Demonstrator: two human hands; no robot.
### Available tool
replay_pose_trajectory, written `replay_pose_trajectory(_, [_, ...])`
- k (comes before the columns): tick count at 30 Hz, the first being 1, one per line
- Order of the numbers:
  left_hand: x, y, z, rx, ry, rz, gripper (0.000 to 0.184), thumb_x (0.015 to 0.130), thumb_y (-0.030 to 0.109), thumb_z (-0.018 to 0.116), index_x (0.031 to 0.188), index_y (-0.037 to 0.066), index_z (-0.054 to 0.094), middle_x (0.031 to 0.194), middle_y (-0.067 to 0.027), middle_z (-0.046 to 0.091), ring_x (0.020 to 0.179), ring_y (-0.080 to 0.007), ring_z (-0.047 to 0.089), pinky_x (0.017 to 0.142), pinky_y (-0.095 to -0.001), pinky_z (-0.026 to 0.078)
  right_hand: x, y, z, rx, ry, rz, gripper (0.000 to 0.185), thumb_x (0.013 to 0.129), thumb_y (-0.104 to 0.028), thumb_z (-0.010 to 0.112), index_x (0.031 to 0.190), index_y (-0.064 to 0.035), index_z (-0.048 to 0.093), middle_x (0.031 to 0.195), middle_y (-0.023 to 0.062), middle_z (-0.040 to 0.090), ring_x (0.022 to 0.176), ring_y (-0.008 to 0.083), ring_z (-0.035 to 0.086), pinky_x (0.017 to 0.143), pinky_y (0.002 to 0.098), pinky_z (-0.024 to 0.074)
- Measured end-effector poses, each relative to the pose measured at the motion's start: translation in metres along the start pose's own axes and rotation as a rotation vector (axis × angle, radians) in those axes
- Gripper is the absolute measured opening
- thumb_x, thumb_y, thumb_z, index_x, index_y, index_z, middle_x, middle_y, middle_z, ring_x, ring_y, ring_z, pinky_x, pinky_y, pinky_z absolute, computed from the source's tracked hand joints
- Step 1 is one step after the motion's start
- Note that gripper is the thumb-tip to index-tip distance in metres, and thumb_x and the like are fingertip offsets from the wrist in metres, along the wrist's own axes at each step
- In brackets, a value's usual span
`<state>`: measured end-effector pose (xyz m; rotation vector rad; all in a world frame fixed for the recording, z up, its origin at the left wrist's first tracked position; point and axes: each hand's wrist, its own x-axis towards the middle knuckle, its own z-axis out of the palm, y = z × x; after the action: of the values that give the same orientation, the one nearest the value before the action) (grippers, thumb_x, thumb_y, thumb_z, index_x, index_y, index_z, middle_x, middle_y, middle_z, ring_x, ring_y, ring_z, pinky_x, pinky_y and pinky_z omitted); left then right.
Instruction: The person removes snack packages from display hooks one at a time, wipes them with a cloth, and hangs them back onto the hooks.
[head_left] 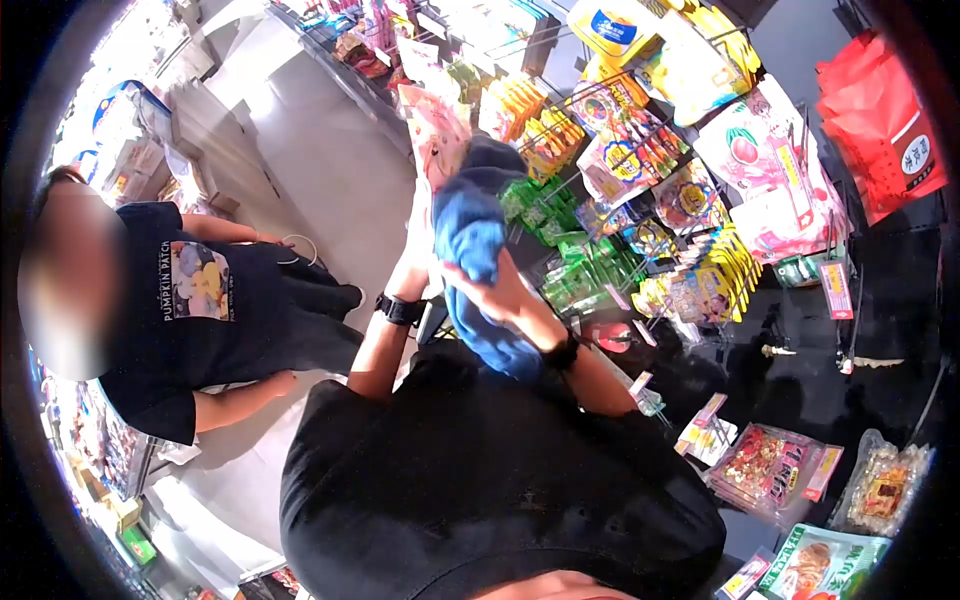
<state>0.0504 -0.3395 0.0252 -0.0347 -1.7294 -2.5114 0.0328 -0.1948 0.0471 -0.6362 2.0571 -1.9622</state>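
A blue cloth (470,235) is bunched in my right hand (495,295), whose fingers are closed round it; a length of it hangs down toward my chest. The cloth lies against a pink package (437,140), which stands upright above my left hand (415,250). My left hand grips the lower part of this package, and the cloth partly covers its fingers. Black bands are on both wrists. Right beside the cloth, green packs (590,270) hang on the rack.
Hooks with yellow snack bags (715,280), pink bags (765,170) and a red bag (880,130) fill the right side. Flat packs (775,470) are at lower right. A person (230,310) in a dark printed shirt stands at left, in the aisle (290,130) between shelves.
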Motion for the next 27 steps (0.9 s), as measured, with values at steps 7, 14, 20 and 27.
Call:
replay_pose_trajectory(7, [0.013, 0.003, 0.062, 0.398, 0.078, -0.064, 0.053, 0.092, 0.03, 0.046, 0.133, -0.001, 0.034, 0.128, -0.0257, 0.041, 0.111, -0.0288, 0.047, 0.087, -0.0402, 0.043, 0.033, -0.046, -0.052, 0.306, 0.014, 0.375, 0.049, 0.075, -0.025, 0.077, 0.111, 0.002, 0.057, 0.106, 0.0075, 0.06, 0.097, 0.0113, 0.055, 0.083, 0.0285, 0.0464])
replay_pose_trajectory(14, [0.03, -0.028, 0.072, 1.041, -0.449, 0.254, 0.038, 0.09, 0.028, 0.048, 0.121, 0.008, 0.056, 0.126, -0.0238, 0.044, 0.108, -0.0395, 0.044, 0.092, -0.0471, 0.038, -0.052, 0.066, -0.118, 0.818, 0.502, 0.512, 0.03, 0.085, -0.027, 0.066, 0.111, -0.0113, 0.061, 0.094, -0.0014, 0.063, 0.079, 0.0078, 0.059, 0.068, 0.023, 0.0475])
replay_pose_trajectory(20, [0.054, -0.051, 0.027, 0.59, -0.37, -0.053, 0.037, 0.092, 0.029, 0.047, 0.111, 0.001, 0.062, 0.108, -0.0138, 0.063, 0.099, -0.0243, 0.058, 0.089, -0.0331, 0.043, -0.158, 0.144, -0.212, 0.612, 0.69, 0.748, 0.035, 0.085, -0.028, 0.065, 0.115, -0.0113, 0.059, 0.1, -0.001, 0.063, 0.084, 0.0101, 0.057, 0.075, 0.0251, 0.045])
replay_pose_trajectory(27, [0.074, -0.099, 0.014, 0.404, -0.244, -0.333, 0.039, 0.096, 0.033, 0.043, 0.113, 0.004, 0.063, 0.104, -0.005, 0.065, 0.094, -0.0124, 0.059, 0.082, -0.0284, 0.044, -0.18, 0.13, -0.247, 0.653, 1.013, 0.61, 0.03, 0.081, -0.026, 0.07, 0.109, -0.0171, 0.062, 0.09, -0.0054, 0.064, 0.076, 0.0099, 0.058, 0.071, 0.026, 0.0457])
